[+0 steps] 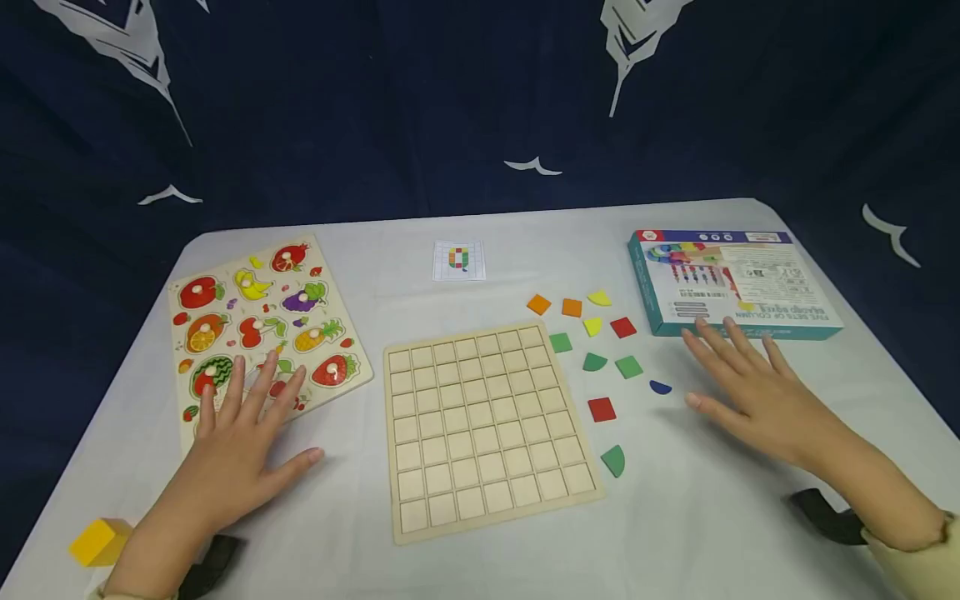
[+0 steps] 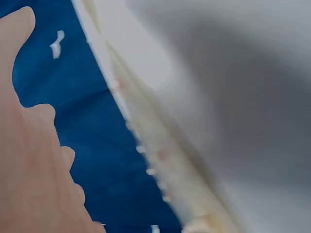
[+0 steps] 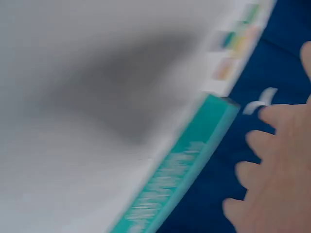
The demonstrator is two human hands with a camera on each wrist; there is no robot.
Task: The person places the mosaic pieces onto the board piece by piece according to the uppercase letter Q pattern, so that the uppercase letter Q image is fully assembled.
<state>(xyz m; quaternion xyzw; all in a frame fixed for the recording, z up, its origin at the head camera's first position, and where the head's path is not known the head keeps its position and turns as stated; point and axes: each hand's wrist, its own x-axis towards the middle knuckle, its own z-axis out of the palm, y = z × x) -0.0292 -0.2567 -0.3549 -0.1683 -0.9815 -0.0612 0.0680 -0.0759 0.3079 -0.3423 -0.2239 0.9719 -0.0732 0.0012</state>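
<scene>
My left hand (image 1: pixel 236 454), fingers spread and straight, overlaps the lower edge of a fruit puzzle board (image 1: pixel 228 312) in the head view and holds nothing. On the right, my right hand (image 1: pixel 757 396) is spread in the same way, its fingertips near the front edge of a teal-and-white box (image 1: pixel 738 287). Between the hands lies a square wooden grid board (image 1: pixel 491 421) with bare cells. Loose flat pieces lie along its right side: red squares (image 1: pixel 602 409), orange squares (image 1: pixel 538 304), green pieces (image 1: pixel 613 460), yellow pieces (image 1: pixel 592 326) and a blue half-round piece (image 1: pixel 660 387).
A small card (image 1: pixel 459 260) with a coloured grid pattern lies behind the grid board. At the front left, a yellow block (image 1: pixel 100 542) sits beside the left wrist. The white-covered table (image 1: pixel 337 517) ends at a dark blue curtain (image 1: pixel 375 108) behind.
</scene>
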